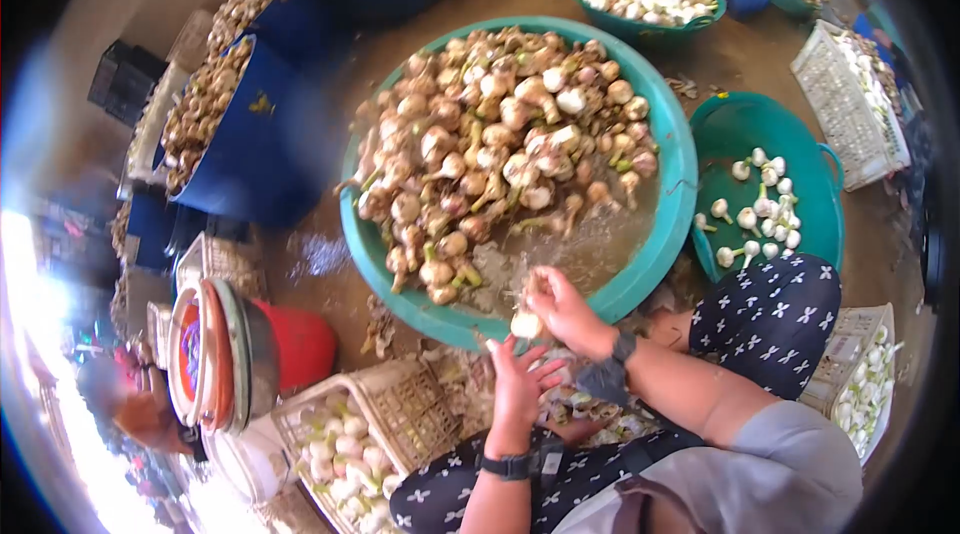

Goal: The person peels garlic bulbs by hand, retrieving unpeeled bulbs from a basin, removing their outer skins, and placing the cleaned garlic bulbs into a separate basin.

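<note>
My right hand (572, 317) is closed around a garlic bulb (526, 324) at the near rim of a big green tub (683, 174). The bulb's pale, clean side faces down, and brownish peel or roots show by my fingertips. Just below, my left hand (517, 384) is open with its fingers apart, close to the bulb; whether it touches it I cannot tell. Heaped in the tub are unpeeled garlic bulbs (480, 144) with brown skins and stems, with murky water at the near side.
At the right, a smaller green tub (720, 134) holds several white bulbs. Crates of peeled garlic stand by my knees, one white crate (400, 404) at the left. A blue bin (235, 154) and a red bucket (295, 344) are further left. Peelings (460, 374) litter the wet floor.
</note>
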